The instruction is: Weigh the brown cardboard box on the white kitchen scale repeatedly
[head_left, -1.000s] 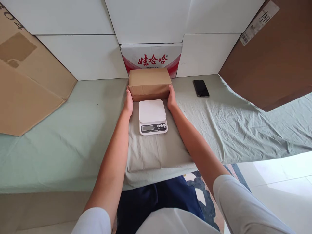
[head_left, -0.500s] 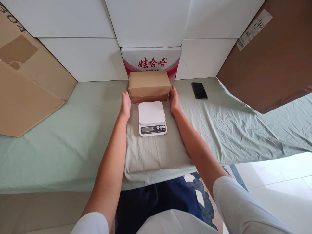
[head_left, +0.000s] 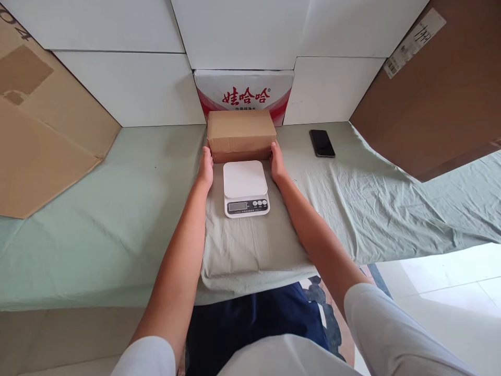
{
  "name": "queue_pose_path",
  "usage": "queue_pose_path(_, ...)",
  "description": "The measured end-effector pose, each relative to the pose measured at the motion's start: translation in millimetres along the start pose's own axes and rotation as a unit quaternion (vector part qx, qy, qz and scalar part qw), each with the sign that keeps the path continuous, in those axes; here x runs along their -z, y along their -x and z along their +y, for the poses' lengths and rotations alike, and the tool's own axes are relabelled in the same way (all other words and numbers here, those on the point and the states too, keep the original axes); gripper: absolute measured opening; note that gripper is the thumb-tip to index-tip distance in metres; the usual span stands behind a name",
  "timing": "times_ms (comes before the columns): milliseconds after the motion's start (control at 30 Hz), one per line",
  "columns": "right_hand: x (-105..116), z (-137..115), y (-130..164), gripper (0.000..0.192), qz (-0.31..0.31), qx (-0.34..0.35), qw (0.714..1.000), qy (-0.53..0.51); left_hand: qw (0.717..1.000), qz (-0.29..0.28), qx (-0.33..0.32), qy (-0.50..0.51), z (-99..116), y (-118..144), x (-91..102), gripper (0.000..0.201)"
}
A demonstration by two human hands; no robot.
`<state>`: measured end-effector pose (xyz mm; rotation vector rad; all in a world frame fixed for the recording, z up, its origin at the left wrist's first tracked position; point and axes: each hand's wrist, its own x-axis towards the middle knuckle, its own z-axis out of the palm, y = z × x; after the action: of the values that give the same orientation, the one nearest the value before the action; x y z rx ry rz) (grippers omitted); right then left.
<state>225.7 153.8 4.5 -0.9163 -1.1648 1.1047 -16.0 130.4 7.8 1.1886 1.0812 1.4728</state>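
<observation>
A plain brown cardboard box (head_left: 241,138) rests on the green cloth, just behind a white digital kitchen scale (head_left: 246,180). My left hand (head_left: 205,167) presses against the box's left side near its lower front corner, thumb upward. On the opposite side, my right hand (head_left: 277,162) grips the lower right corner, its thumb at the front edge. Most of the fingers are hidden along the box's sides. Nothing lies on the scale's platform, and its small display shows no readable figures.
A white and red carton (head_left: 245,83) with Chinese lettering stands behind the box. To the right lies a black smartphone (head_left: 322,143). Large cardboard sheets or boxes flank the cloth-covered table (head_left: 117,235), one at left (head_left: 50,146), one at right (head_left: 442,94).
Both hands have come inward and now press on the sides of the cardboard box. The view has shifted slightly; the box and scale keep their places relative to each other.
</observation>
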Motion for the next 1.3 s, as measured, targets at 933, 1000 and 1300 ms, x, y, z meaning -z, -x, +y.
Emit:
queue_pose_path(933,6.5,-72.7,157.1,0.07,-0.055,0.045,0.997,0.023,0.991,-0.054,-0.104,-0.06,36.2,165.7,19.9,0.081)
queue_pose_path(1000,6.0,-69.1,156.1,0.072,-0.053,0.039,0.998,0.025,0.992,-0.048,-0.1,-0.058,34.9,162.9,19.2,0.081)
queue_pose_path(1300,8.4,-68.3,151.7,0.074,-0.049,0.02,0.998,0.022,0.991,-0.055,-0.105,-0.066,39.7,158.9,16.5,0.081)
